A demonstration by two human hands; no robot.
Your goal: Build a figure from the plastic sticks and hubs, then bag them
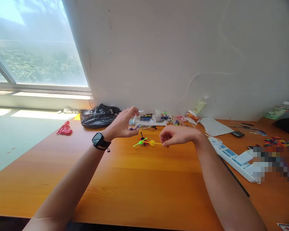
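Note:
My right hand (174, 135) pinches one end of a thin yellow plastic stick with a round disc (152, 143) in its middle. The stick's far end meets a small cluster of plastic pieces on the table: a bright green arrow-like pointer (140, 142), a black pointer (142, 136) and some red parts. Whether the yellow stick is joined to them I cannot tell. Above and left of the cluster is my left hand (125, 123), thumb and fingers apart, with a watch (98, 139) on its wrist. A small pale thing shows by its fingertips, too small to name.
Along the wall lie a black plastic bag (98, 116) and several small bagged parts (146, 118). A red plastic piece (65, 129) is at left. At right are a white power strip (233, 157), white paper (215, 126), a black mouse-like object (238, 134), bottles (200, 105) and colourful pieces (280, 142).

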